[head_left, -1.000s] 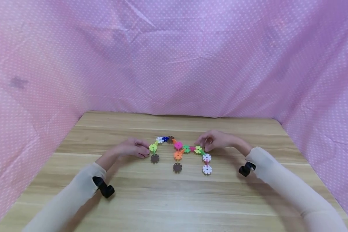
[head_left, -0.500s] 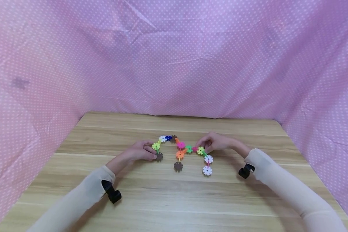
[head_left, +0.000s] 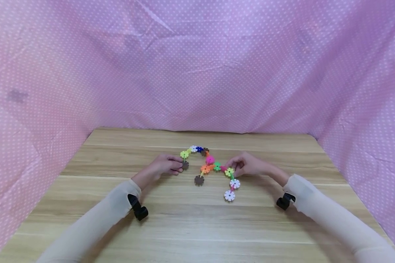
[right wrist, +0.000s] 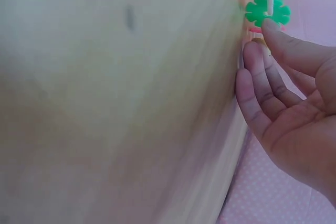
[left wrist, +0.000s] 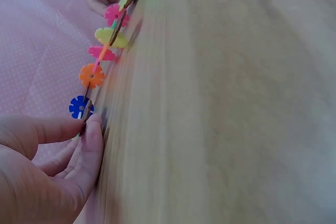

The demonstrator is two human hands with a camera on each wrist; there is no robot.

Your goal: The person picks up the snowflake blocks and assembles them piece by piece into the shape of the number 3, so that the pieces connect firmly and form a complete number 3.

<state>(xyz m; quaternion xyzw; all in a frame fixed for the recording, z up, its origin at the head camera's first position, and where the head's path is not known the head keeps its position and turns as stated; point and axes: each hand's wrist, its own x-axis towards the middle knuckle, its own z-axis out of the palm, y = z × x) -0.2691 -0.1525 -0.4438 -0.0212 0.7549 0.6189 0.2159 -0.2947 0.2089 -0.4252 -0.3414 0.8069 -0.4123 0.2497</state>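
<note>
A chain of colourful notched plastic snowflake discs, with a pink disc (head_left: 210, 160) near its middle, lies over the table in a bent, M-like line with three legs. At its left end my left hand (head_left: 166, 164) pinches the brown disc (head_left: 185, 165) between thumb and fingers. In the left wrist view, a blue disc (left wrist: 79, 107) and an orange disc (left wrist: 92, 76) follow beyond those fingertips. My right hand (head_left: 245, 164) grips the chain at the yellow disc (head_left: 229, 171). In the right wrist view the thumb meets a green disc (right wrist: 268, 11); the other fingers are partly bent beneath.
The wood-grain table (head_left: 197, 226) spreads in front of and around the chain. A pink dotted cloth (head_left: 197, 73) hangs behind it and along both sides. Black wrist cameras sit on the left sleeve (head_left: 98, 215) and the right sleeve (head_left: 329, 212).
My left hand has moved right and away from me, taking hold of the brown end disc. The chain's left part has shifted the same way; its right leg now slants. My right hand has barely moved.
</note>
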